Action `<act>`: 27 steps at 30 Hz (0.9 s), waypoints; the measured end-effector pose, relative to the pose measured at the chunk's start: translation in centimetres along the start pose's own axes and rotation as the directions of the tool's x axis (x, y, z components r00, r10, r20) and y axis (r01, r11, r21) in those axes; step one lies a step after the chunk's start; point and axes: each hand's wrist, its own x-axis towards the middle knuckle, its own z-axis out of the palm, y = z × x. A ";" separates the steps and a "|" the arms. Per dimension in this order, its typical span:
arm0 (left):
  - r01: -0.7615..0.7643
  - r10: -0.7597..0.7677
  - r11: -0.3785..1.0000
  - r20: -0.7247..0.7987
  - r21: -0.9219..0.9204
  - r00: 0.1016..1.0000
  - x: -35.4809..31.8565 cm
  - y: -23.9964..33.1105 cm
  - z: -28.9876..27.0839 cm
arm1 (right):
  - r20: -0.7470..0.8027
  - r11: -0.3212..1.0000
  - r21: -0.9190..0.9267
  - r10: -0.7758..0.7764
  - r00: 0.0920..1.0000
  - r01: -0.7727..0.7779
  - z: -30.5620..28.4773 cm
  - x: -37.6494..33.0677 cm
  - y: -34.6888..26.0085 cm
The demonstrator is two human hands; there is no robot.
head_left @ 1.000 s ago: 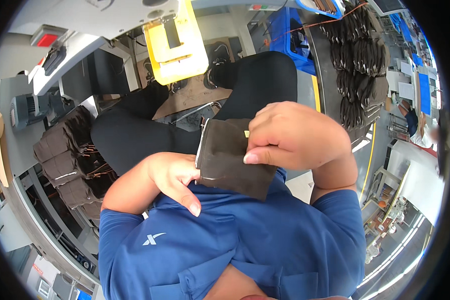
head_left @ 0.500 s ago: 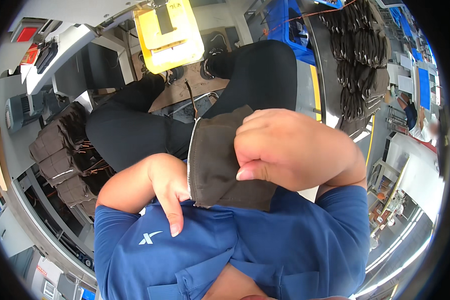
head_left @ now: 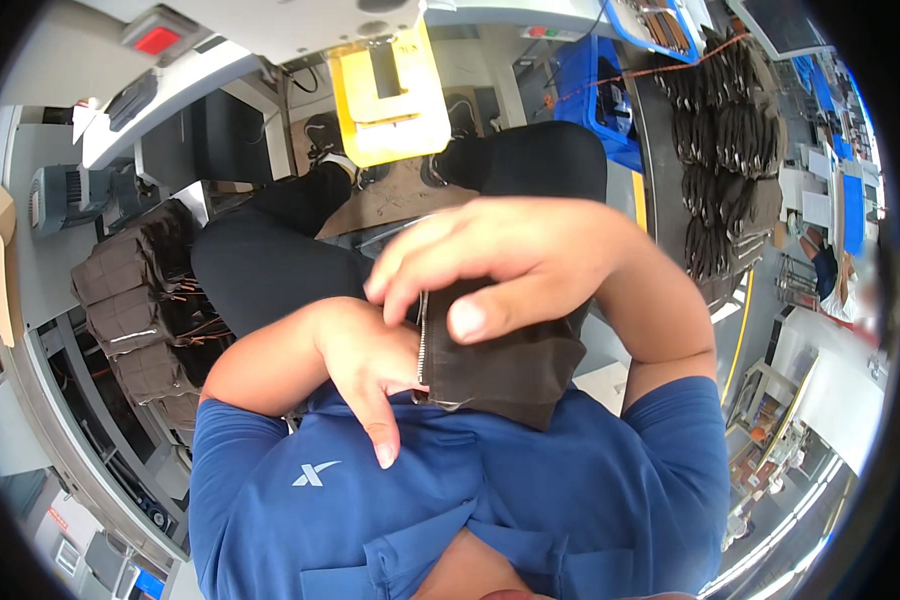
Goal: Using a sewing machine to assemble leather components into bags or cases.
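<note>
Right hand (head_left: 510,265) clamps the dark brown zippered pouch (head_left: 500,365), which hangs at its 6 o'clock; left hand (head_left: 365,365) pinches the pouch's 9 o'clock edge.

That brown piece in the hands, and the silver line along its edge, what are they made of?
The brown piece looks like soft matte fabric or maybe thin leather: it bends limply under the right hand; which one is hard to tell. The silver line by the left hand looks like a metal zipper, shiny with tiny teeth.

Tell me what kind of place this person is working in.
Probably a sewing or leather-goods workshop: stacks of dark brown pieces, more of them on a bench, and a zippered dark pouch in the right hand.
</note>
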 end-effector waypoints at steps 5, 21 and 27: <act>0.299 -0.282 0.953 0.238 -0.039 0.929 -0.1 1.1 -0.7 | 0.170 0.987 -0.056 0.160 0.972 -0.153 0.0 0.4 -0.4; 0.114 -0.079 0.959 0.142 -0.261 0.987 1.4 0.0 -0.1 | 0.252 0.835 -0.443 0.466 0.848 -0.327 -1.2 1.7 -4.6; 0.262 -0.265 0.957 -0.002 -0.122 0.964 -0.6 4.6 -4.3 | 0.015 0.806 -0.485 0.396 0.918 -0.339 -2.7 -0.2 -4.6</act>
